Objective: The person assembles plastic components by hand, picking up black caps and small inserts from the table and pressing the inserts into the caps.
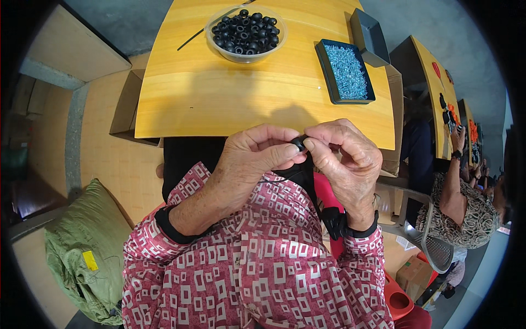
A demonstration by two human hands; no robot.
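Note:
Between the fingertips of both hands is a small round black bead [298,143], just past the near edge of the yellow wooden table. My left hand [257,149] pinches it from the left, thumb and forefinger closed. From the other side, the thumb and forefinger of my right hand [348,162] close on the same bead. A thin black cord [272,181] shows below the left fingers; whether it passes through the bead is hidden. On the table, a clear plastic bowl [245,57] holds many black beads with holes. To its right, a dark tray [350,102] contains tiny light-blue pieces.
An open dark box [370,38] sits at the table's far right corner. A thin black stick [192,39] lies by the bowl. Cardboard boxes [129,109] flank the table. A green sack [82,247] stands at lower left. Another person [457,203] works at the right.

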